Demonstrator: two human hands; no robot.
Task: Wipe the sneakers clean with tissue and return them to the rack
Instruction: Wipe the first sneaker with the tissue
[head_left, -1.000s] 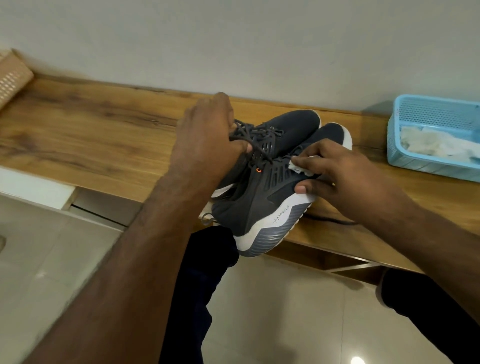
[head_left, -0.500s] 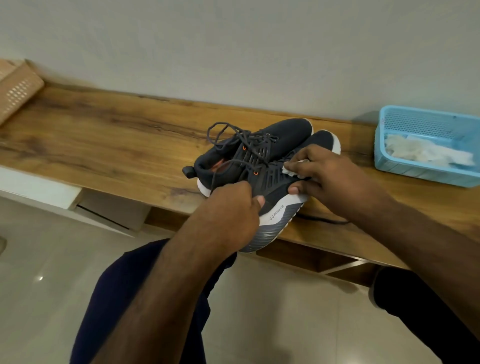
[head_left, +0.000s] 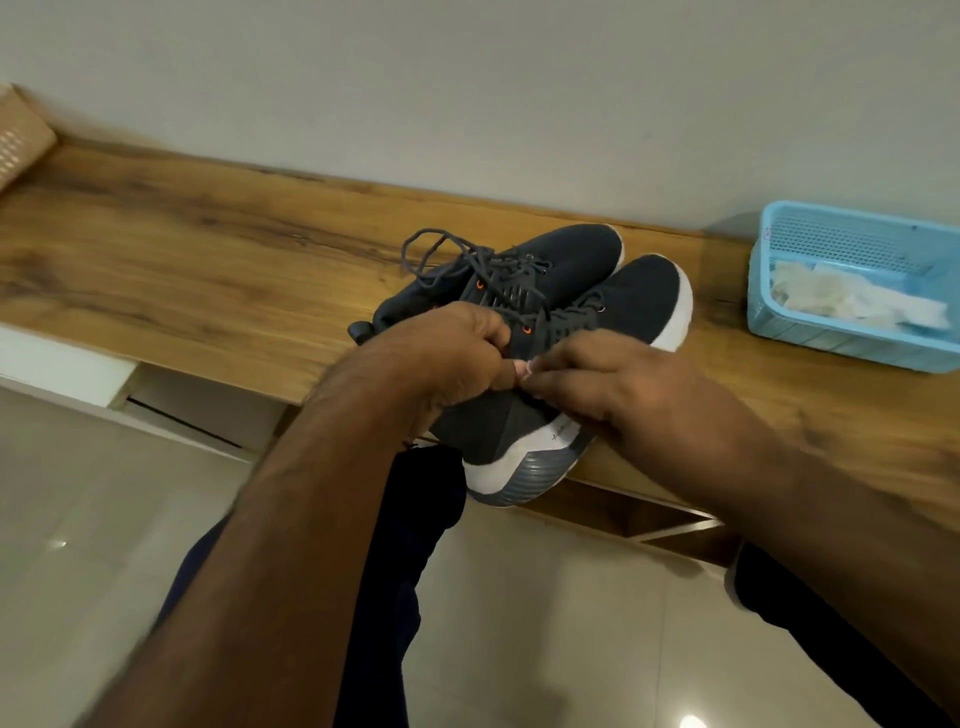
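Two dark grey sneakers with white soles lie side by side on the wooden shelf (head_left: 208, 260). The near sneaker (head_left: 641, 299) is tipped on its side, its heel over the shelf's front edge. Beside it, toward the wall, sits the far sneaker (head_left: 571, 254) with loose laces. My left hand (head_left: 441, 358) grips the near sneaker at its collar, fingers curled. My right hand (head_left: 623, 389) lies on the same shoe's side and pinches a small white tissue (head_left: 523, 367), mostly hidden under the fingers. The two hands meet at the fingertips.
A light blue plastic basket (head_left: 831, 343) holding crumpled tissues (head_left: 852, 301) stands on the shelf at the right. A tan perforated box (head_left: 21, 140) sits at the far left end. Below are pale floor tiles and my dark trouser legs.
My left hand moved up from the heel to the near sneaker's collar. My right hand slid back along the shoe's side toward the left hand. The camera shifted slightly.
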